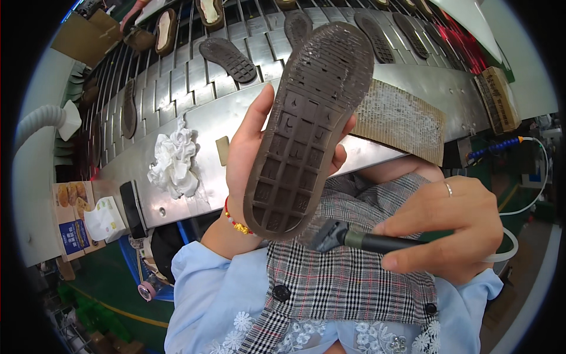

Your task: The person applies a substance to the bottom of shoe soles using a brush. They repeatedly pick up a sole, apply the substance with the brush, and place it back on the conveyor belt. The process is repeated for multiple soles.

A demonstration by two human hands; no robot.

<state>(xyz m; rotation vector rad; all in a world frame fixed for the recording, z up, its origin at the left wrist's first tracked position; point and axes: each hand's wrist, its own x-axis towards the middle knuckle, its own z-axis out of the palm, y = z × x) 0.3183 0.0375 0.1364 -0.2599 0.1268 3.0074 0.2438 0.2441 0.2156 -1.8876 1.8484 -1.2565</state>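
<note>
My left hand [243,156] is closed around a dark brown shoe sole [295,138], held up with a grid of square recesses facing me. The ridged end at the top has a glossy, wet-looking surface. In my right hand [454,221] is a brush [386,243] with a black handle, gripped between thumb and fingers. A white hose [507,245] emerges behind that hand, close to the handle's rear end. The brush's blurred bristles are close to the sole's lower rim; whether they touch it I cannot tell.
Several more soles, one of them a dark sole [229,60], lie on the slatted metal conveyor [177,76] beyond. Crumpled white tissue [175,162] and a ribbed cardboard sheet [404,115] rest on the metal ledge [224,192]. A tissue pack [106,219] is at left, a cardboard box [498,100] at right.
</note>
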